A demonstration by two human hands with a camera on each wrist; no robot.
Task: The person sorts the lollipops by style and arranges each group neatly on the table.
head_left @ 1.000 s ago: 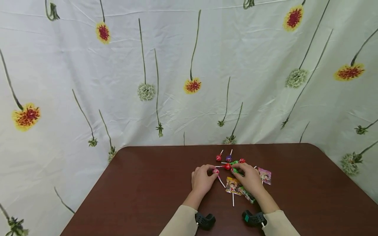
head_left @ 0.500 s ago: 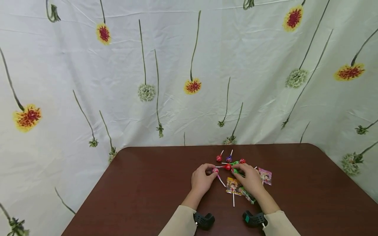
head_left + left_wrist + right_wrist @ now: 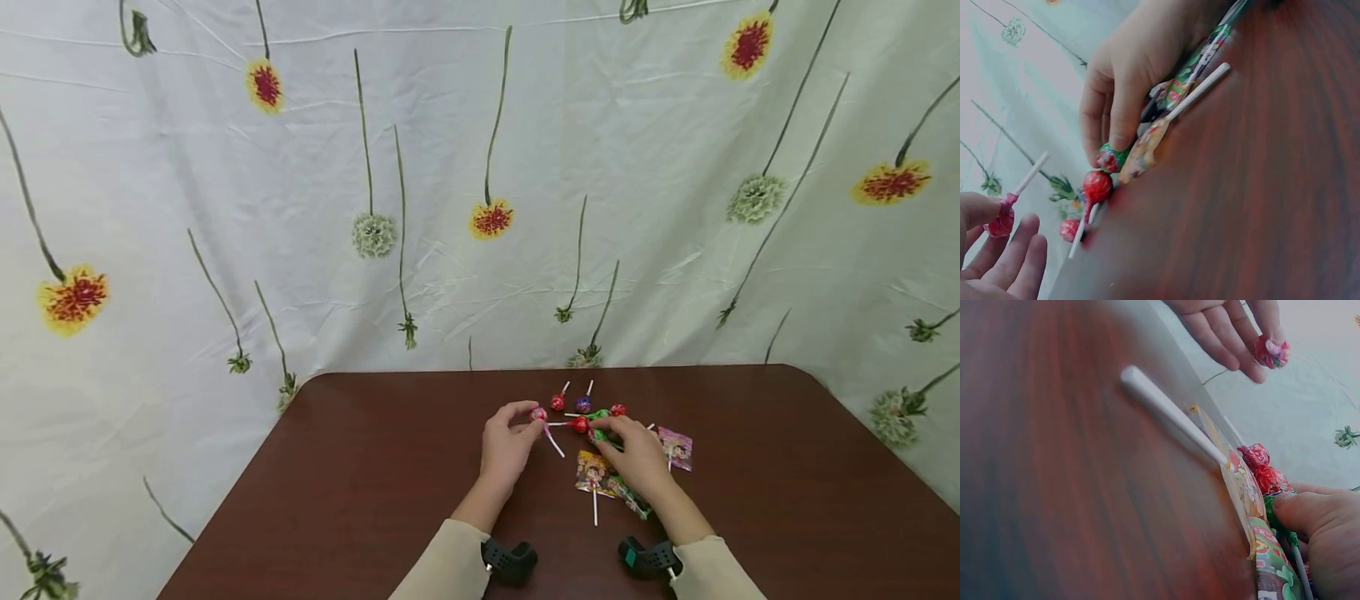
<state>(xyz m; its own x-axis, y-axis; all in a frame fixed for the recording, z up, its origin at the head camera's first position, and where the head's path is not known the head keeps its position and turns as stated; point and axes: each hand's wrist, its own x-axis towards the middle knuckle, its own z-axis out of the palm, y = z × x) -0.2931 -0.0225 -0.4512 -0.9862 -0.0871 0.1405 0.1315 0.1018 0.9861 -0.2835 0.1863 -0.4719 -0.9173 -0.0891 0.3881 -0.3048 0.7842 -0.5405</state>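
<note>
My left hand point(image 3: 504, 450) pinches a pink-wrapped lollipop point(image 3: 538, 413) by its round head, the white stick pointing down and to the right. In the left wrist view this pink lollipop point(image 3: 1001, 219) shows raised above the tabletop. My right hand point(image 3: 637, 454) has thumb and fingertips around the head of a green-wrapped lollipop point(image 3: 1111, 157), low among the other candies. Just left of that head lies a red lollipop point(image 3: 580, 424), its stick toward my left hand. The right palm hides part of the green lollipop's stick.
Behind the hands lie a red lollipop point(image 3: 557, 402), a purple lollipop point(image 3: 583, 404) and another green lollipop point(image 3: 600, 413). Nearer are a flat yellow-wrapped lollipop point(image 3: 592, 473) and a green packet point(image 3: 630, 500); a pink packet point(image 3: 677, 448) sits right. A flowered curtain point(image 3: 435, 275) hangs behind the brown table point(image 3: 375, 500).
My left hand has lifted the pink lollipop from beside the red one and shifted it slightly left and away. The right hand stays on the green lollipop.
</note>
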